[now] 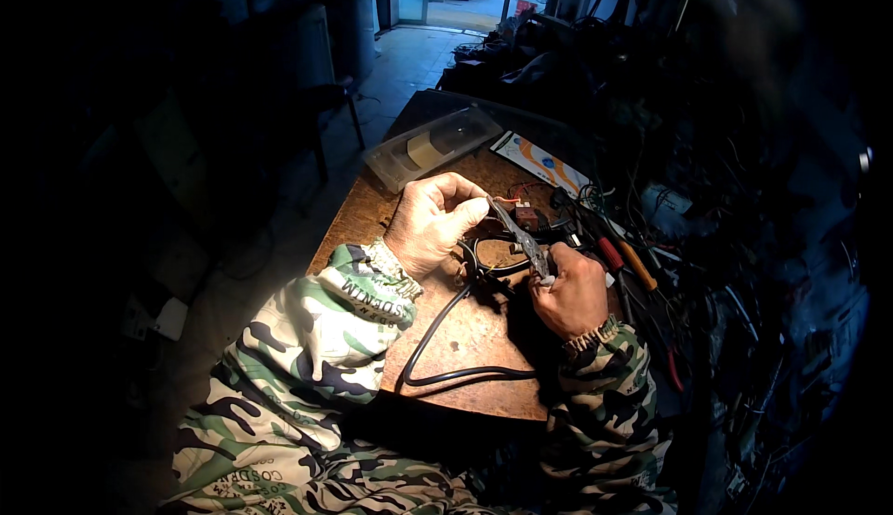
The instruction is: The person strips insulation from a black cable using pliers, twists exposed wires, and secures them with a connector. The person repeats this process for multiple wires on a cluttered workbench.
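My left hand (430,224) is closed in a pinch, thumb against forefinger. A thin reddish wire (508,200) shows at its fingertips; how much of it lies between them is hidden. My right hand (574,294) is wrapped round the handles of dark metal pliers (524,239). The jaws of the pliers point up and left, meeting the left fingertips at the wire. Just beyond the pliers sits a small reddish-brown block (527,216). Below both hands a black cable (435,329) loops over the wooden tabletop (479,394).
A clear plastic box (433,149) lies at the table's far left, beside a white and orange package (541,161). Screwdrivers with a red handle (611,254) and an orange handle (640,271) lie right of my right hand. Tangled cables and parts crowd the dark right side.
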The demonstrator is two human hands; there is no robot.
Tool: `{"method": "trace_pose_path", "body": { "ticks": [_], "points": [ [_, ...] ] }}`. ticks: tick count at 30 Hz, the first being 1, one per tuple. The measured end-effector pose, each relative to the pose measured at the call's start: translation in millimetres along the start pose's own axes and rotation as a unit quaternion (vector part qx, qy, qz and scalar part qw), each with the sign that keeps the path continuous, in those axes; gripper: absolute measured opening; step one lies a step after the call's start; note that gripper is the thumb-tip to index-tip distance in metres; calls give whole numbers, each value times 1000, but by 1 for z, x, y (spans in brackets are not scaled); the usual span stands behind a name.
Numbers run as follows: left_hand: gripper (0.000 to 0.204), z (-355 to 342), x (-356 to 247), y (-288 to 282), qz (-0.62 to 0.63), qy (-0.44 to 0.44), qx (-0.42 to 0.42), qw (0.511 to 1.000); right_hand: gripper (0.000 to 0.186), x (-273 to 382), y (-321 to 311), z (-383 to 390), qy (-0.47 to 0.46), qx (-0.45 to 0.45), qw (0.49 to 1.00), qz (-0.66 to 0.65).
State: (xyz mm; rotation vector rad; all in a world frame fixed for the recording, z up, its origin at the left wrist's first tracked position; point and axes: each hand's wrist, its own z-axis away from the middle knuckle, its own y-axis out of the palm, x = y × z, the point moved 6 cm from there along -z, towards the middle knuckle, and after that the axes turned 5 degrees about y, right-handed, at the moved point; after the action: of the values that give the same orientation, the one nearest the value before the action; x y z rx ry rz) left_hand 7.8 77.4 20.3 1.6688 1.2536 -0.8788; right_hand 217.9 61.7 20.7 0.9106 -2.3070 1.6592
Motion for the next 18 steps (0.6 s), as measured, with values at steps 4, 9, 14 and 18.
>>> {"method": "trace_pose_path", "body": {
  "ticks": [4,9,14,18],
  "points": [
    [13,0,0,0,-13,11,2,1000,14,-3,4,-2,2,-7,1000,-12],
    [13,1,-5,1,-17,9,2,1000,21,1,1,1,-16,-17,1000,-15],
    [11,0,-3,-2,-14,20,0,1000,31,5,1,0,11,13,999,-51],
    [10,0,-2,4,14,20,2,1000,31,1,2,0,38,25,997,-59]
  ]
}}
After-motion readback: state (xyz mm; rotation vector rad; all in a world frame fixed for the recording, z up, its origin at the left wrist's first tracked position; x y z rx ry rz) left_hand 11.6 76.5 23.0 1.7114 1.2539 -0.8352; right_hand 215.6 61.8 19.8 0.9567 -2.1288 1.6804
